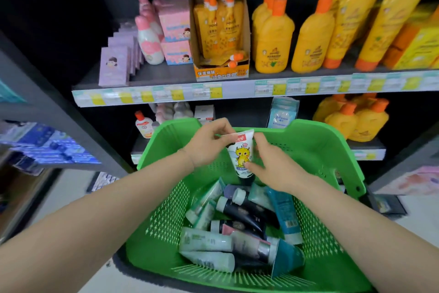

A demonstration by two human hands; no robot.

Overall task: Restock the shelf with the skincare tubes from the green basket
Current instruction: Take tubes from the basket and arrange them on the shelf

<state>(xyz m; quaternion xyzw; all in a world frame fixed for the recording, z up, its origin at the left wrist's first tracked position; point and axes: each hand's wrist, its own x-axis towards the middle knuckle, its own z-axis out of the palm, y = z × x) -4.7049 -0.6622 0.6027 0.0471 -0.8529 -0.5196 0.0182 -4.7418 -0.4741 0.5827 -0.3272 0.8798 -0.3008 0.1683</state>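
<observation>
Gripping white tube [240,150] upright, cap down, crimp up, left hand [209,146] topmost, right hand [273,163] lower, above green basket [332,143].

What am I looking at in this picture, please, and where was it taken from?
There is no machine here: a person wears a camera on the head, looking forward and down, so the two bare arms are theirs. The left hand pinches the top end of a white tube with a yellow cartoon dragon, cap downward, and the right hand grips its side. Below them is a green basket holding a loose pile of other tubes. Behind stands a store shelf with price labels, carrying yellow bottles and pink boxes.
</observation>
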